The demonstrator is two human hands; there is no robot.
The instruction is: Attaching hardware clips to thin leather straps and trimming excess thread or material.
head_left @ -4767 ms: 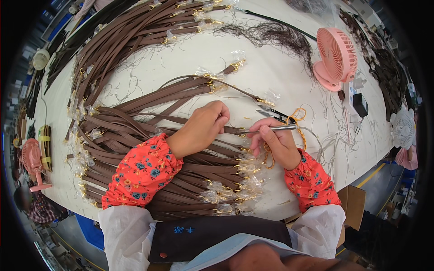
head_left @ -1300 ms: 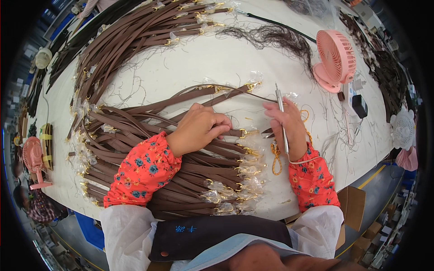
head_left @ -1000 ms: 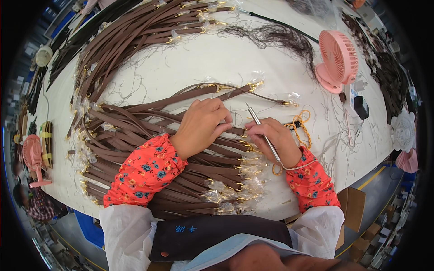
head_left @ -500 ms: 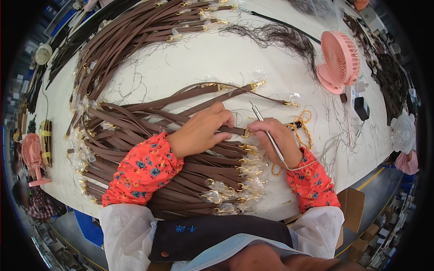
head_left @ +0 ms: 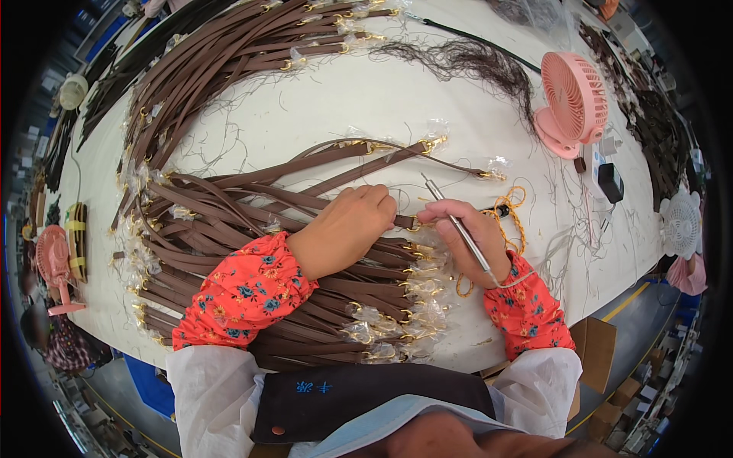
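Observation:
My left hand (head_left: 347, 227) is closed on a brown leather strap (head_left: 404, 221) close to its gold-coloured clasp end. In my right hand (head_left: 473, 235) lies a slim metal pen-like tool (head_left: 466, 239) with a thin wire at its rear; its tip points up and to the left. The fingertips of that same hand touch the strap's gold clasp (head_left: 414, 223). Under and around my left forearm spreads a pile of brown straps (head_left: 359, 286), their gold hooks wrapped in clear plastic (head_left: 374, 327). A few straps fan out beyond my hands.
Another heap of brown straps (head_left: 206, 72) lies at the far left. Dark loose threads (head_left: 466, 61) and a pink fan (head_left: 569, 99) are at the far right. Yellow cord (head_left: 518, 206) and a black adapter (head_left: 610, 183) lie to the right. A second pink fan (head_left: 53, 259) stands left.
My left hand has rolled over, its fingers curling down more tightly around the strap. My right hand and the tool have shifted only slightly.

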